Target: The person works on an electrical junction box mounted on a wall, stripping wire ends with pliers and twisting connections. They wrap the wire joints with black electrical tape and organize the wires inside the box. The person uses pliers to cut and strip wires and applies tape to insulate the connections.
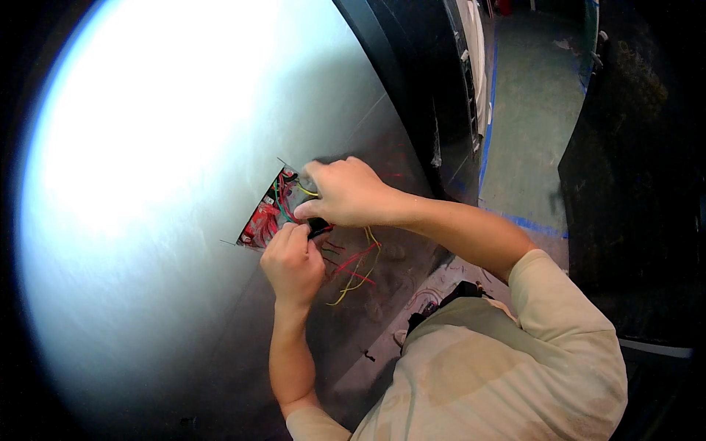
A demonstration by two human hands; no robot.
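Note:
A slanted rectangular opening in the grey wall holds a red electrical box (255,222) crowded with red, green and black wires (282,197). At its lower right edge my left hand (296,263) is closed, its fingertips pinched on wires that they largely hide. My right hand (351,192) reaches across from the right, fingers curled beside a yellow wire (307,192); what they grip is hidden. A small black piece (318,226) shows between my two hands, its kind unclear. Below the hands, loose yellow wires (362,278) and red wires (351,261) dangle from the opening.
The grey wall (169,309) is glaringly bright toward the upper left. Below, wire scraps (430,294) lie on a pale floor strip beside a dark object (423,317). At the upper right runs a green floor (537,125) edged with blue tape (487,140), between dark panels.

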